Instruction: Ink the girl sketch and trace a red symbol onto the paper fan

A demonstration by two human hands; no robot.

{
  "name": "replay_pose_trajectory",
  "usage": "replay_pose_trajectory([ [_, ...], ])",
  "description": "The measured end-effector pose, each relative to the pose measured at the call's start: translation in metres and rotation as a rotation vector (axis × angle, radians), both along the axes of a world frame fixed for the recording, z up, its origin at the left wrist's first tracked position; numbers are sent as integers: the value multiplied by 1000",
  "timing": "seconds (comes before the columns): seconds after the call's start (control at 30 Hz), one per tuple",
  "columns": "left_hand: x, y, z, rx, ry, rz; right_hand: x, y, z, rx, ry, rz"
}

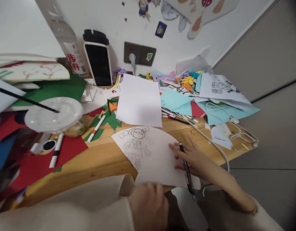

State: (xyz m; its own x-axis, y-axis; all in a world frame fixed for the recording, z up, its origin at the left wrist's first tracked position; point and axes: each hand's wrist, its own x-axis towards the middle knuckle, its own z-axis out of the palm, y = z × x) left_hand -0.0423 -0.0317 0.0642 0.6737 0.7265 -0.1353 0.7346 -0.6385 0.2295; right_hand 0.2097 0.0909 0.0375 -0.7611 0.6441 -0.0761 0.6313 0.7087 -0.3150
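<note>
A fan-shaped white paper lies near the table's front edge. On its left part is a line drawing of a figure, dark at the head and fainter below. My right hand rests over the paper's right side, with a black pen tucked between its outstretched fingers. At the paper's lower edge, my left hand is curled and slightly blurred; whatever its fingers may hold is hidden. Just behind the fan-shaped paper sits a blank white sheet.
A lidded clear cup with a black straw stands left, beside markers and red paper. A phone leans upright behind. Colourful paper scraps pile up at the back right. A white cable crosses the right side.
</note>
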Motion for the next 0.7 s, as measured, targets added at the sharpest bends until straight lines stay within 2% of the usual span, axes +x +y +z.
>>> replay_pose_trajectory([
  [0.07, 12, 31, -6, -44, -70, -188, -5, 21, 11, -59, 22, -1],
  [0.13, 19, 55, -18, 111, -160, -225, -14, 44, 20, -143, 56, -20],
  [0.2, 22, 65, -34, 219, -199, -188, -30, 66, 24, -238, 217, -53],
  [0.3, 25, 61, -57, 241, -227, -119, -66, 90, 18, -525, 420, -24],
  [0.37, 28, 53, -67, 244, -257, -56, -93, 99, 9, -591, 480, -72],
  [0.47, 31, 46, -72, 224, -299, -7, -126, 105, -5, -661, 542, -133],
  [0.6, 35, 44, -77, 230, -315, -14, -141, 109, -19, -763, 640, -160],
  [0.7, 38, 44, -82, 283, -325, -4, -140, 113, -25, -760, 670, -35],
])
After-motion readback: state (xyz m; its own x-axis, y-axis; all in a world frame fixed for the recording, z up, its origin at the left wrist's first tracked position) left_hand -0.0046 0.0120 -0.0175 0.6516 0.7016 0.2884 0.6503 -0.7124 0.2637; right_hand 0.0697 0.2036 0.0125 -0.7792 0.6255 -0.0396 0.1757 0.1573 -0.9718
